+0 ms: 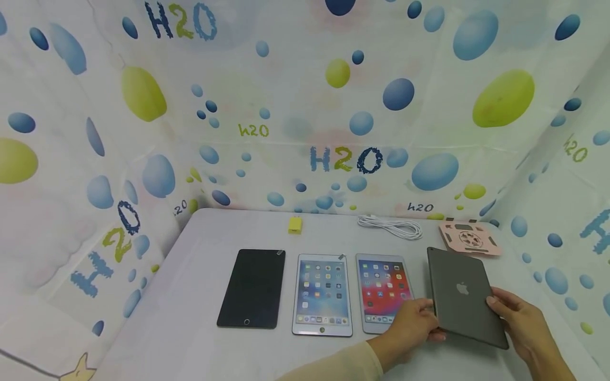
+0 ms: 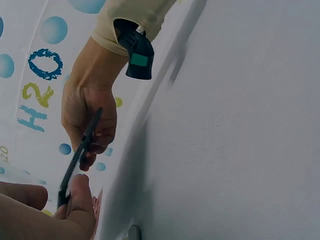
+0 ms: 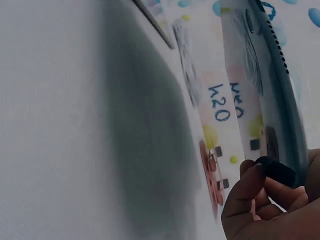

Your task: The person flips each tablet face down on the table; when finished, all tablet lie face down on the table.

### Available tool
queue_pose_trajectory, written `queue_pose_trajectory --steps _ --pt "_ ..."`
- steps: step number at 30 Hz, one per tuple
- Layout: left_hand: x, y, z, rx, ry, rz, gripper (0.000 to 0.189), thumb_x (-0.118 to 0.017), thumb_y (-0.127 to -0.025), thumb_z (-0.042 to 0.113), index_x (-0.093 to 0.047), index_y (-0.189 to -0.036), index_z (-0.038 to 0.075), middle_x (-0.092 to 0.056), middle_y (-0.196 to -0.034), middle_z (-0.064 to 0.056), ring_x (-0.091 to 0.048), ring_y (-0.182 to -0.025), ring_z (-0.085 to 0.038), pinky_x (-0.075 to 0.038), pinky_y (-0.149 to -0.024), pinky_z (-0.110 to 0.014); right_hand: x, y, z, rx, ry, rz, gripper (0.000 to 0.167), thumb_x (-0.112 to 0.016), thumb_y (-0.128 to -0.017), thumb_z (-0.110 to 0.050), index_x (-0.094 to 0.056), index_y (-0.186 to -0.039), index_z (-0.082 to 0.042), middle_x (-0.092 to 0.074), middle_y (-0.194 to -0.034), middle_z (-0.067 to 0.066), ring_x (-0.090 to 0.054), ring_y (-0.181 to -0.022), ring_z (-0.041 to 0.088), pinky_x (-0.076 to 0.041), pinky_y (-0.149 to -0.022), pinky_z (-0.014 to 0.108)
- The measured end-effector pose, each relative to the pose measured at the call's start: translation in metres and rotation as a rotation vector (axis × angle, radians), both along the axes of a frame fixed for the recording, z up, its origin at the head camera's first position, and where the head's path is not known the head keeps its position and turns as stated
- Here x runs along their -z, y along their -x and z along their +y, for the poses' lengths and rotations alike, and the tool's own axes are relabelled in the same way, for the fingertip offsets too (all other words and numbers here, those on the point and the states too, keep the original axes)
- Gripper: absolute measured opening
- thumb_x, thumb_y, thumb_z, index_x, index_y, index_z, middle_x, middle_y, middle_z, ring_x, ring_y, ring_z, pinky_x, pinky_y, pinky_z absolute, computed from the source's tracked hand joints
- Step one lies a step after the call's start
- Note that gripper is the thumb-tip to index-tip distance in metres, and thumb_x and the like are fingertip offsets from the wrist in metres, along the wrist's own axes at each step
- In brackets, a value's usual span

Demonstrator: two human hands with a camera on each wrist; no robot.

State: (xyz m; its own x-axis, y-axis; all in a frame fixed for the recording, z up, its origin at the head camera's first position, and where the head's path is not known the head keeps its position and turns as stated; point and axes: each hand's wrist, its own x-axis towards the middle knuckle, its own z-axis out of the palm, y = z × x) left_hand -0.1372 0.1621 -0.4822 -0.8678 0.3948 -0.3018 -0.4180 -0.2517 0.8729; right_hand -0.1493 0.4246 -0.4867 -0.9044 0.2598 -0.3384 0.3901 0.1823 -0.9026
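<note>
Both hands hold a dark grey tablet (image 1: 464, 296) above the table's right side. It is tilted, with its back and apple logo facing the head camera. My left hand (image 1: 410, 328) grips its lower left edge, and my right hand (image 1: 521, 323) grips the right edge with the thumb on the back. In the left wrist view the tablet (image 2: 80, 155) shows edge-on between the two hands. The right wrist view shows the tablet's glossy screen side (image 3: 277, 100), with the right hand (image 3: 270, 210) at its lower end. A small dark piece at those fingertips is unclear.
On the white table (image 1: 190, 296) lie a black-screened tablet (image 1: 252, 288), a white tablet (image 1: 322, 293) with a lit-looking screen, and another white tablet (image 1: 381, 286), partly behind the left hand. Farther back are a yellow charger plug (image 1: 295, 225), a coiled white cable (image 1: 393, 227) and a pink stand (image 1: 469, 239).
</note>
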Motion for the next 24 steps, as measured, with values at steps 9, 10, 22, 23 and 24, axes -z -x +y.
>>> queue_pose_trajectory --steps 9,10,22,23,24 --pt "0.005 0.002 -0.001 0.035 -0.029 -0.121 0.035 -0.062 -0.090 -0.006 -0.063 -0.125 -0.005 -0.066 -0.093 -0.012 -0.068 -0.076 -0.021 -0.062 -0.080 -0.037 0.007 0.008 0.009 -0.102 -0.205 -0.053 0.081 -0.068 -0.098 -0.040 -0.033 -0.153 0.009 -0.056 -0.105 -0.020 -0.051 -0.083 -0.017 -0.053 -0.075 0.015" --pt "0.005 0.002 -0.001 0.037 -0.032 -0.137 0.034 -0.062 -0.090 -0.005 -0.064 -0.125 -0.005 -0.065 -0.095 -0.012 -0.066 -0.076 -0.020 -0.062 -0.083 -0.039 0.008 0.009 0.009 -0.108 -0.208 -0.046 0.080 -0.067 -0.099 -0.038 -0.033 -0.152 0.010 -0.056 -0.105 -0.020 -0.051 -0.084 -0.017 -0.051 -0.072 0.013" --pt "0.006 0.002 -0.003 0.099 -0.100 -0.199 0.051 -0.062 -0.091 0.005 -0.052 -0.139 -0.007 -0.062 -0.119 -0.012 -0.054 -0.077 -0.016 -0.053 -0.101 -0.051 0.019 0.018 0.014 -0.153 -0.267 -0.017 0.074 -0.066 -0.100 -0.038 -0.040 -0.148 0.012 -0.062 -0.106 -0.013 -0.051 -0.083 -0.016 -0.051 -0.072 0.013" --pt "0.006 0.002 -0.003 0.101 -0.106 -0.202 0.053 -0.061 -0.090 0.005 -0.051 -0.141 -0.007 -0.061 -0.123 -0.015 -0.055 -0.082 -0.019 -0.051 -0.102 -0.053 0.019 0.020 0.013 -0.162 -0.283 -0.019 0.074 -0.066 -0.100 -0.039 -0.040 -0.148 0.011 -0.065 -0.109 -0.008 -0.050 -0.084 -0.016 -0.051 -0.072 0.013" --pt "0.007 0.002 -0.002 0.102 -0.112 -0.204 0.054 -0.061 -0.090 0.004 -0.050 -0.141 -0.008 -0.060 -0.127 -0.018 -0.058 -0.088 -0.022 -0.050 -0.103 -0.056 0.020 0.022 0.013 -0.169 -0.303 -0.018 0.074 -0.066 -0.100 -0.039 -0.041 -0.148 0.011 -0.067 -0.112 0.000 -0.050 -0.085 -0.016 -0.050 -0.072 0.013"
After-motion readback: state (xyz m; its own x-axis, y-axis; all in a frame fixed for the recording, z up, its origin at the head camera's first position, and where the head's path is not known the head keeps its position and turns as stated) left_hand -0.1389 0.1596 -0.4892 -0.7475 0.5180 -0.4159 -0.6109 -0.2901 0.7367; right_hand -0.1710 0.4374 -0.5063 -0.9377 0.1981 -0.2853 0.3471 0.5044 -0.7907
